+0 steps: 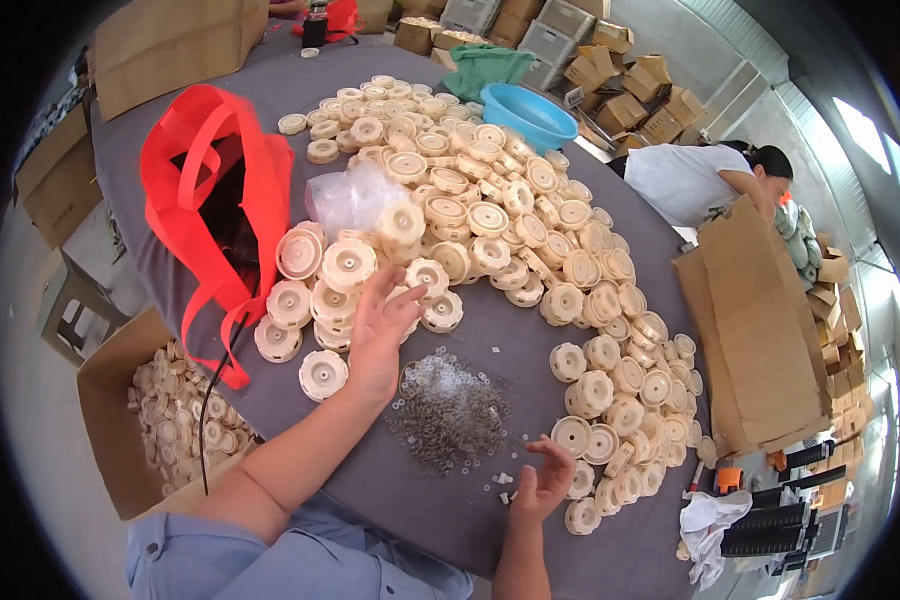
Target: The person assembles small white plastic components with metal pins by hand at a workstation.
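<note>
My left hand (375, 338) reaches over the grey-covered table with its fingers spread and nothing held. Its fingertips are beside a round cream plastic part (427, 279), shaped like a small ribbed wheel; whether they touch it I cannot tell. Bent but apart, the fingers of my right hand (540, 486) show nothing between them. That hand is near the table's front, beside more round cream parts (571, 436) and a few small white pieces (505, 479). Between my hands lies a pile of small washers or rings (450, 415), some clear whitish, some dark metallic.
A big heap of cream parts (490, 218) curves across the table (390, 470). Left stand a red bag (275, 190), a clear plastic bag (355, 200) and a box of parts (120, 400). Beyond are a blue basin (530, 112), a cardboard box (760, 330) and another person (685, 180).
</note>
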Available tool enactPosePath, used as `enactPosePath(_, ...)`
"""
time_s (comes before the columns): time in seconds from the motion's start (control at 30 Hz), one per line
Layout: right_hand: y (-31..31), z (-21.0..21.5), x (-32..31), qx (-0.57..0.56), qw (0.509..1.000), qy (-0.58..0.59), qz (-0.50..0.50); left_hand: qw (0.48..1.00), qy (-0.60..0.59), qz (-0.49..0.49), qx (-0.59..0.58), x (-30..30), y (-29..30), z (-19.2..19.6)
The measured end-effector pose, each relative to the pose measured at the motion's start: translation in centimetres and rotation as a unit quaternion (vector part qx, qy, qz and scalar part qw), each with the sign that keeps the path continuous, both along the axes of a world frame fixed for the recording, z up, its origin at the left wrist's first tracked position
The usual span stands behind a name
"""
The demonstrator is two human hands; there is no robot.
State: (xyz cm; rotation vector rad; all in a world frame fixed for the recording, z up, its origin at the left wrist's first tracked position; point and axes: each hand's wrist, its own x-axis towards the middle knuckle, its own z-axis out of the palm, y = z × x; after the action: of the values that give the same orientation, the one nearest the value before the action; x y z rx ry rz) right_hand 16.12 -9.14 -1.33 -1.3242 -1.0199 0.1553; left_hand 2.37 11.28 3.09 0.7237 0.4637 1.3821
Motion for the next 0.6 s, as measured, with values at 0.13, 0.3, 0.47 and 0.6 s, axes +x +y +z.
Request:
enactPosePath(0.13, -0.7, 0.4, 0.4, 0.002, 1.0, -0.014, -0.027, 0.996, 0.056, -0.046, 0.046, 0.5, -0.5, -0.8)
enactPosePath(0.3, -0.5, 2.2, 2.4, 0.058, 0.982, 0.037, -0.173, 0.991, 0.087, 0.003, 0.099, 0.8, -1.1, -0.2)
enactPosePath(0.47, -1.9, 3.7, 5.9, 0.154, 0.93, 0.175, -0.285, 0.964, 0.151, 0.024, 0.217, 1.1, -1.6, -0.8)
enactPosePath(0.6, -2.4, 3.4, 5.7, 0.128, 0.946, 0.154, -0.256, 0.967, 0.159, 0.013, 0.199, 0.1, -3.0, 0.1)
